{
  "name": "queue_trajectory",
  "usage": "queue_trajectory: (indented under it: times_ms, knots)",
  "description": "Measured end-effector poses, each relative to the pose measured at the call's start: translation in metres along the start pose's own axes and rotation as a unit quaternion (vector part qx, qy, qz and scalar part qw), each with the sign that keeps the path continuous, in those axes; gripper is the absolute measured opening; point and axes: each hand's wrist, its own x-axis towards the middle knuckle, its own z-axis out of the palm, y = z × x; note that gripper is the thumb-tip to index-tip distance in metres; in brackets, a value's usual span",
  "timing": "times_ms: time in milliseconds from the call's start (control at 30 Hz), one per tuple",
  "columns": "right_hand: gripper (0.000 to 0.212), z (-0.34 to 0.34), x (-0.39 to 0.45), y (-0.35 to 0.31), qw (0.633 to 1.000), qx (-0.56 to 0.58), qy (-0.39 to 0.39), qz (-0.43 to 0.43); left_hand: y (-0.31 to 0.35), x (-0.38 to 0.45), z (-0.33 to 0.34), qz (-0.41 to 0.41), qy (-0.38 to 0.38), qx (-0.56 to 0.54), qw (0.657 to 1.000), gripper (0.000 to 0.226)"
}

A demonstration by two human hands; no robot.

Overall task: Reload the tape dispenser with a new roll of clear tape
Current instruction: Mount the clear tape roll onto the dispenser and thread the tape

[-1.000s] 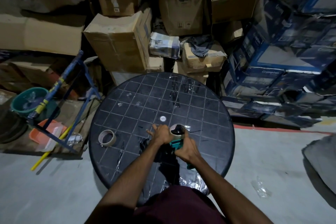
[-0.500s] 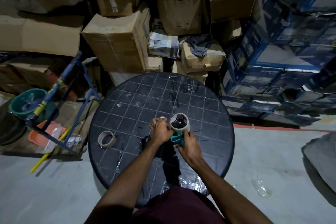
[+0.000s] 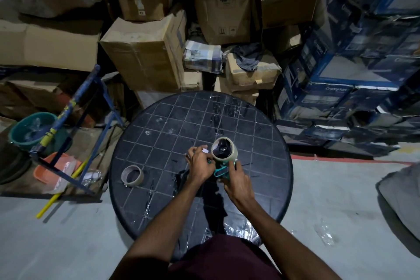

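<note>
A teal tape dispenser (image 3: 222, 171) is held just above the round black table (image 3: 159, 129), near its middle. A roll of clear tape (image 3: 224, 149) sits on the dispenser's black hub at its far end. My right hand (image 3: 238, 183) grips the dispenser's handle from the near side. My left hand (image 3: 200, 162) is closed at the dispenser's left side, beside the roll; what its fingertips pinch is too small to tell. A second roll, an almost bare cardboard core (image 3: 132, 175), lies flat on the table's left side.
Cardboard boxes (image 3: 145, 52) are stacked behind the table, blue printed cartons (image 3: 336, 88) to the right. A blue metal frame (image 3: 75, 120), a green bucket (image 3: 27, 129), an orange tray (image 3: 56, 171) and a yellow stick (image 3: 59, 195) lie on the floor at left. Crumpled clear film (image 3: 236, 232) hangs at the table's near edge.
The dispenser with its roll has risen and tipped so the roll's open face shows toward me. Both hands moved slightly farther away with it.
</note>
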Motion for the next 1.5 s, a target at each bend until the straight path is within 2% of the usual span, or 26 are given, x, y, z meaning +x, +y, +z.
queue_trajectory:
  times_ms: [200,333,467,600,700,767,867,1033,1233,1500]
  knots:
    - [0.069,0.0,0.004,0.001,1.0,0.003,0.016,-0.003,0.0,0.003,0.0,0.026,-0.028,0.001,0.999,0.027]
    - [0.067,-0.001,0.008,-0.001,1.0,0.009,0.026,-0.007,-0.005,0.01,-0.001,0.05,-0.023,-0.023,0.998,0.014]
    - [0.07,-0.003,0.013,-0.005,0.999,0.006,0.03,-0.012,-0.007,0.011,-0.001,0.037,-0.01,-0.064,0.997,0.019]
    - [0.073,-0.002,0.014,-0.003,1.0,0.005,0.025,-0.016,-0.006,0.011,-0.005,0.03,-0.002,0.007,1.0,0.02]
    - [0.075,-0.001,0.015,-0.002,0.999,0.01,0.025,-0.019,-0.008,0.01,-0.011,0.06,0.008,0.082,0.995,0.027]
    - [0.074,-0.001,0.017,-0.003,0.999,0.012,0.023,-0.02,-0.008,0.009,-0.012,0.082,0.003,0.084,0.993,0.028]
    - [0.069,-0.003,0.019,-0.005,1.0,0.009,0.022,-0.017,-0.007,0.009,-0.009,0.086,0.006,0.054,0.995,0.018]
    - [0.061,-0.003,0.021,-0.006,1.0,0.002,0.022,-0.016,-0.001,0.009,-0.001,0.026,0.017,-0.019,0.999,0.021]
    - [0.068,-0.002,0.022,-0.002,1.0,0.009,0.022,-0.016,0.001,0.012,0.001,0.06,0.012,0.097,0.993,0.024]
    - [0.071,-0.011,0.023,-0.004,0.999,0.017,0.025,-0.018,-0.001,0.013,0.002,0.049,0.044,-0.031,0.997,0.023]
